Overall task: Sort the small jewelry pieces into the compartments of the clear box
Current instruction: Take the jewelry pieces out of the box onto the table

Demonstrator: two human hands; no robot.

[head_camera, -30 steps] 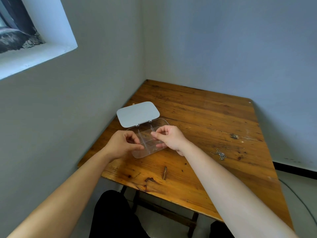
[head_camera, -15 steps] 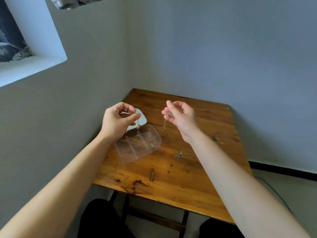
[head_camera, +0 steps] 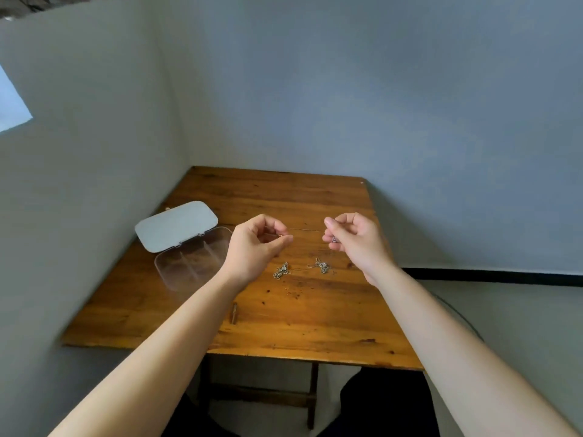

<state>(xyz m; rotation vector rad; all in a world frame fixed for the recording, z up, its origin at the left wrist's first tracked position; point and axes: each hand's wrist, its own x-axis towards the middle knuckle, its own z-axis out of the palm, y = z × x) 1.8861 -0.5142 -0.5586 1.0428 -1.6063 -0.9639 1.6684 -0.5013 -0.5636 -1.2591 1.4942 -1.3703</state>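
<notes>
Table point(head_camera: 284, 320) of worn wood fills the middle of the frame, pushed into a corner of grey walls. At its left edge lies the clear box point(head_camera: 189, 260), lid point(head_camera: 176, 225) flung back, its compartments free to receive pieces. Left hand point(head_camera: 255, 244) and right hand point(head_camera: 356, 238) hover above the table centre, fingers pinched nearly closed on either end of a thin chain point(head_camera: 307, 229) drawn taut between them, probably to untangle it before stowing. Below the hands, two small jewelry clusters point(head_camera: 281, 270) point(head_camera: 321, 265) wait on the wood, well apart from the box. Nothing blocks the way.
</notes>
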